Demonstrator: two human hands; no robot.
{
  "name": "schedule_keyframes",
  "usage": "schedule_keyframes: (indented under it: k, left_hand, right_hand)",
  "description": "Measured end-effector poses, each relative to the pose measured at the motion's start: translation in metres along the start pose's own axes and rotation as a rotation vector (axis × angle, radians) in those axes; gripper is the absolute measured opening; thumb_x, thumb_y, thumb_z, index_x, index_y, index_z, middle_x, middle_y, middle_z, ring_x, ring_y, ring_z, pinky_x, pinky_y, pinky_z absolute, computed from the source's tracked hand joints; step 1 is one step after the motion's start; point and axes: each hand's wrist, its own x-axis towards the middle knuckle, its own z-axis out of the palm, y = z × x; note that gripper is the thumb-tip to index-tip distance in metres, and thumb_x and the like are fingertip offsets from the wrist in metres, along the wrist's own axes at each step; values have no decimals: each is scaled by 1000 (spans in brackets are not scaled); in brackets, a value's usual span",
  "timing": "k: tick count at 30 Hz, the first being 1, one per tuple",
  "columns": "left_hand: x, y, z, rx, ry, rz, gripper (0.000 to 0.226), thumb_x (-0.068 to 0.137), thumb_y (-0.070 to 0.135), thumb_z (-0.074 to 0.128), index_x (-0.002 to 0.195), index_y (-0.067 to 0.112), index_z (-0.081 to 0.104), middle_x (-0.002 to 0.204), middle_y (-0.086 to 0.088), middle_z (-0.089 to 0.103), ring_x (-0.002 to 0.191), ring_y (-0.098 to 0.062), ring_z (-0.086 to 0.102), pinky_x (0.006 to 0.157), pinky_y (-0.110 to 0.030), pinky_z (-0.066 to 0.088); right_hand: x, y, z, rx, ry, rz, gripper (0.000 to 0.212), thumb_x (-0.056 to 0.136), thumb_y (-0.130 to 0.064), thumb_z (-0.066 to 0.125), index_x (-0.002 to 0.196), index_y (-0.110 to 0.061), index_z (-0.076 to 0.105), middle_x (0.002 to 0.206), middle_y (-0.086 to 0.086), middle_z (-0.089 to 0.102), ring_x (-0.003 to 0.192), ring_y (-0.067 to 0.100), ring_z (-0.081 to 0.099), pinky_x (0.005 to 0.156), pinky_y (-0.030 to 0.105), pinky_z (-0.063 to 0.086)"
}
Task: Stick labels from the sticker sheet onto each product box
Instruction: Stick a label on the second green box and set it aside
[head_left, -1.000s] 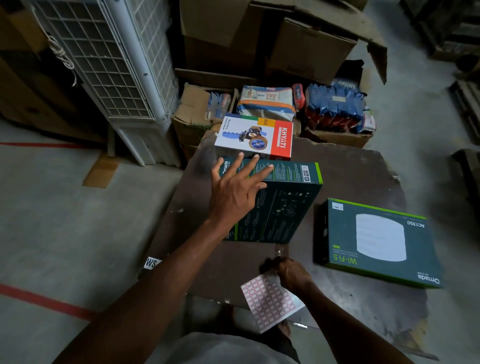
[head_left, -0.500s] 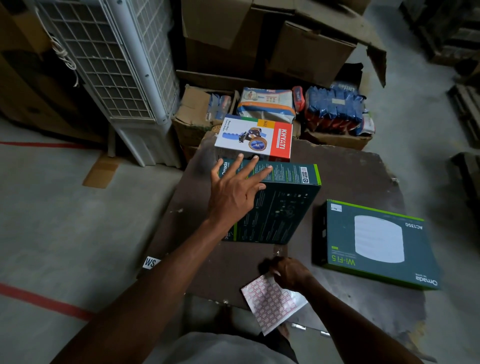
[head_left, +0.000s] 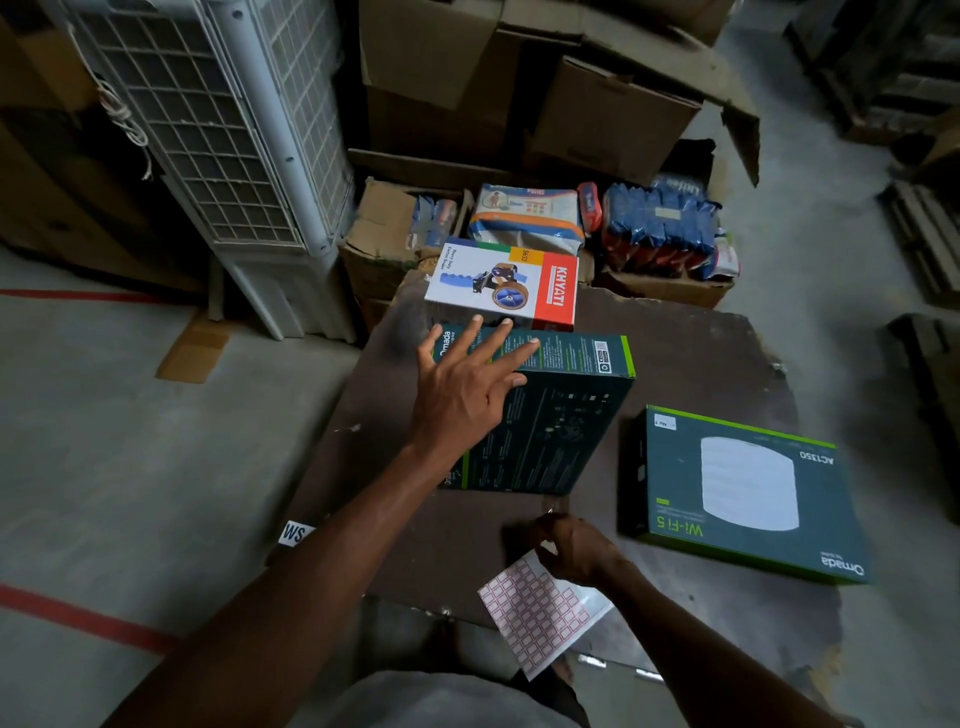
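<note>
Fingers spread wide, the left hand (head_left: 467, 395) lies flat and open against the near top edge of the upright dark green box (head_left: 550, 415), which stands on the low brown board (head_left: 701, 358). Down by the near edge the right hand (head_left: 576, 551) pinches the top corner of the sticker sheet (head_left: 540, 608), its grid of red-edged labels facing up. A second green box (head_left: 743, 493) lies flat to the right, apart from the first, a small white label (head_left: 665, 422) at its far left corner. Behind the upright one sits a white and red tape-dispenser box (head_left: 504, 283).
</note>
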Motion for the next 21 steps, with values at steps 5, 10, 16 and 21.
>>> schedule_keyframes:
  k: [5,10,16,21]
  left_hand:
    - [3,0,1,-6,5,-1,44,100,43,54,144,45,49,152,6,50,144,-29,42,115,-57,21]
    - [4,-1,3,-16,10,-8,44,99,44,54,144,45,50,151,7,50,145,-27,41,115,-56,20]
    - [5,-2,1,-14,-4,-7,45,100,46,50,144,46,48,153,7,48,145,-27,40,115,-56,22]
    - [3,0,-1,-13,-8,-10,46,99,43,55,144,45,49,153,6,48,145,-28,40,115,-58,21]
  right_hand:
    - [-14,-33,-35,101,241,-88,10,91,-26,63,92,-17,68,94,-6,62,79,8,56,69,26,48]
    - [-29,-64,-95,269,595,-119,8,86,-24,66,85,-26,58,84,-12,59,73,4,57,62,24,48]
    - [-43,-99,-185,356,822,-152,9,91,-21,72,90,-23,63,80,-10,67,69,6,65,63,27,58]
    - [-39,-105,-215,287,881,-119,9,91,-22,75,98,-17,71,91,-4,74,77,6,69,68,22,57]
